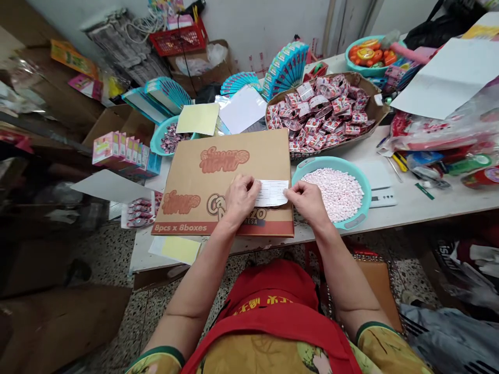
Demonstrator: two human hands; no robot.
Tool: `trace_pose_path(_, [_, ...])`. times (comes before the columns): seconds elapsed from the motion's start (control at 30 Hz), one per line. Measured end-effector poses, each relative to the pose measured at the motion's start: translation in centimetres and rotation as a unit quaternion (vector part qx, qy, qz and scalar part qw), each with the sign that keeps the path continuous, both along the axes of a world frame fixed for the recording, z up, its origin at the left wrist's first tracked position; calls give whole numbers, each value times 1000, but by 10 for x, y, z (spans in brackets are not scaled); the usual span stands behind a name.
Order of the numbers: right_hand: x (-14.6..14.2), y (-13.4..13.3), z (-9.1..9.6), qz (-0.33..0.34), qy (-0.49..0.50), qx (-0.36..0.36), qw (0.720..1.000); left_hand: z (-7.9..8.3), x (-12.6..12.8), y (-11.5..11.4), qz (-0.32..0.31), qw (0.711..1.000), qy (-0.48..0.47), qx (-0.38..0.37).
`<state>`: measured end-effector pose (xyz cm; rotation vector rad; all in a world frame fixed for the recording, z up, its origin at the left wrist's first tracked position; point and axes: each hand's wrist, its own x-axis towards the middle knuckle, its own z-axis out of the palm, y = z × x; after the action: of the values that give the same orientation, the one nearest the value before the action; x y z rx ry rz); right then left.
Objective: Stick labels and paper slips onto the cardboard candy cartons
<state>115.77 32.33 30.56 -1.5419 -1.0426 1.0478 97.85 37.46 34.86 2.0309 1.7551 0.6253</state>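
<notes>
A white printed label [272,193] is stretched between my two hands, just over the front right part of a flat brown cardboard box [230,182]. My left hand [242,197] pinches the label's left end, with its knuckles low over the box's printed lettering. At the label's right end, the thumb and fingertips of my right hand [307,201] are closed on its corner. That hand is close to the left rim of a turquoise basin [364,202] full of pale pink candies [333,195]. Whether the label touches the box I cannot tell.
Behind the box stand a carton [376,117] of wrapped candy strips, a yellow sheet [198,118] and fanned blue packs [286,70]. Pink boxes [117,148] are at the left. A white scale [382,198], a yellow-handled tool [400,162] and plastic bags lie right.
</notes>
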Motion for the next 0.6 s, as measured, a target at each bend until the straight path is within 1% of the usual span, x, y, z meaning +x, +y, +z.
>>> trace_pose_path(0.1, [-2,1,3,-1,-29,-4,1000,-6,2,-1,-7,999,21,28])
trace_pose_path(0.23, [-1,4,2,-7,-106,-19,994,-16,3,-3,-14,994,67,86])
trace_pose_path(0.33, [9,3,-5,-13,-148,-31,988,-20,-3,-1,13,991,78,105])
trace_pose_path(0.4, [15,0,-6,-10,-153,-9,988,-18,-10,2,47,990,62,118])
trace_pose_path(0.43, [16,-2,-5,-13,-155,21,988,-16,-14,2,59,988,51,130])
trace_pose_path(0.47, [16,-4,-2,-17,-164,60,985,-15,-16,2,59,987,40,143])
trace_pose_path(0.5, [14,-7,2,-17,-181,99,978,-13,-17,1,39,987,31,153])
trace_pose_path(0.53, [10,-9,6,-4,-206,130,970,-12,-18,1,-1,988,23,155])
trace_pose_path(0.57, [6,-11,9,22,-236,147,960,-11,-20,0,-56,988,18,143])
trace_pose_path(0.6, [3,-13,10,62,-268,147,950,-10,-23,1,-117,986,19,119])
